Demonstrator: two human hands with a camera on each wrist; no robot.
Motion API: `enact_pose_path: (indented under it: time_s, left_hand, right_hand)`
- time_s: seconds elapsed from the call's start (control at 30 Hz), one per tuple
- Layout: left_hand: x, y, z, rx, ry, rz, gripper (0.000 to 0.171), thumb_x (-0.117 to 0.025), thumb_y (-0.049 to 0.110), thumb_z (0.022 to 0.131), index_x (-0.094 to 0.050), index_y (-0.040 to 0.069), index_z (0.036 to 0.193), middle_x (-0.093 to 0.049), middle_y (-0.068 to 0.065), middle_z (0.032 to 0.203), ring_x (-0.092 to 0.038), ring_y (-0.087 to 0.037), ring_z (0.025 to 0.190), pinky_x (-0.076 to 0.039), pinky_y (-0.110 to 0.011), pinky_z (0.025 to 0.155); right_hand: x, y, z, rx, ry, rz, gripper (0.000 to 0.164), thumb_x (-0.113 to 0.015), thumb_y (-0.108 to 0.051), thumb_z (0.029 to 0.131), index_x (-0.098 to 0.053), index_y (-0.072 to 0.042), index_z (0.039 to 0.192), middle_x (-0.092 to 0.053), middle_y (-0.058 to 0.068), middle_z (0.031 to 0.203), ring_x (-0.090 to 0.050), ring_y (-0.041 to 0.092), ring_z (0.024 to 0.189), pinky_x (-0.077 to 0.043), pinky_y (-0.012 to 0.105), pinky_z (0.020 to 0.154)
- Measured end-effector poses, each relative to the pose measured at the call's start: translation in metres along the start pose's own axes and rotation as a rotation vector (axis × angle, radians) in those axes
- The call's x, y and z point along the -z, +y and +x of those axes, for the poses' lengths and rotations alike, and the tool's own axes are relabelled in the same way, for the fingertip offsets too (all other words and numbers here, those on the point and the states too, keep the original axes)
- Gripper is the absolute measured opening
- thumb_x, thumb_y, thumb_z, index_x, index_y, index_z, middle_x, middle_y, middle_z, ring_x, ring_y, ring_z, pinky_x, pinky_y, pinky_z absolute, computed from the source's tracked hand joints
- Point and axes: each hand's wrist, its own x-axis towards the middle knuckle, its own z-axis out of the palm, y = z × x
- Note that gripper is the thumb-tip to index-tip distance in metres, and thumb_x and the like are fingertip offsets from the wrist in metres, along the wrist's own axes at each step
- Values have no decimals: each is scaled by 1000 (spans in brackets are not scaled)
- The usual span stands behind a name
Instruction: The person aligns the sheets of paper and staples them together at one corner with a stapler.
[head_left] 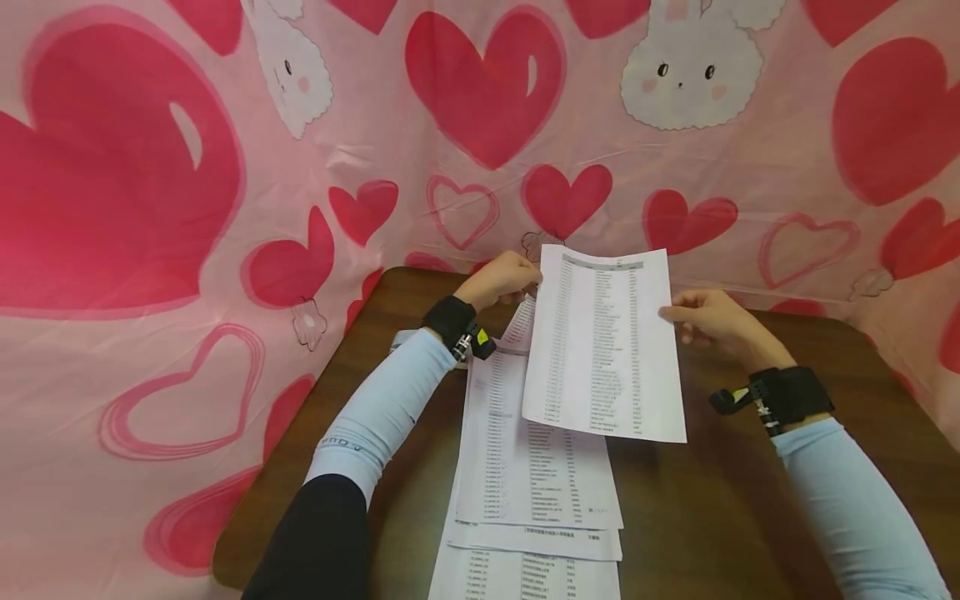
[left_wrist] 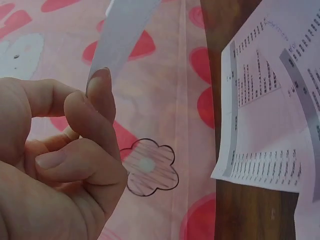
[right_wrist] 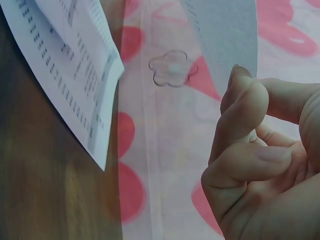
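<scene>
A printed sheet of paper [head_left: 607,350] is held up over the table in the head view, its text in columns under a grey header band. My left hand [head_left: 498,279] pinches its left edge near the upper corner. On the opposite edge, my right hand [head_left: 708,318] grips it between thumb and fingers. Both wrist views show the sheet's edge caught at the fingertips, with the other fingers curled. Below the raised sheet lie several overlapping printed sheets [head_left: 540,500], partly hidden by it.
The brown wooden table [head_left: 750,500] ends at a pink curtain [head_left: 450,200] with hearts and rabbits. A pale object [head_left: 403,337] sits behind my left wrist, mostly hidden. Both wrists wear black straps [head_left: 795,394] with small devices.
</scene>
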Motion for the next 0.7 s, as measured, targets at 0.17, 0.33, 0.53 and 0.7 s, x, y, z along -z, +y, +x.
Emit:
enact_pose_path:
  time_s: [0.17, 0.33, 0.53, 0.7]
  left_hand:
    - [8, -8, -18, -9, 4, 53, 30, -57, 23, 94, -71, -3, 88, -63, -12, 78, -48, -18, 57, -33, -23, 47]
    - [17, -22, -33, -22, -21, 65, 31, -59, 26, 94, -73, 1, 83, -63, -13, 75, -46, -18, 55, -35, -25, 49]
    - [25, -39, -43, -8, -80, 41, 27, -60, 22, 93, -73, 5, 77, -60, -5, 66, -40, -14, 47, -31, -23, 44]
    - [27, -45, -51, 25, -95, 27, 26, -61, 21, 92, -74, 2, 81, -58, -4, 62, -41, -13, 48, -29, -23, 44]
  right_hand:
    - [-14, 2, 0, 0, -22, 31, 28, -67, -36, 92, -65, -10, 101, -63, -3, 72, -50, 14, 53, -36, 24, 46]
    - [-28, 6, 0, -3, -50, 75, 26, -67, -34, 92, -65, -10, 100, -63, -4, 70, -51, 12, 53, -35, 22, 46]
    - [-45, 9, -3, 12, -90, 79, 28, -67, -31, 93, -61, -6, 105, -67, -3, 77, -51, 11, 52, -33, 21, 45]
    - [-57, 9, -5, 2, -113, 79, 37, -68, -32, 92, -58, -1, 110, -71, -1, 86, -51, 12, 51, -33, 20, 45]
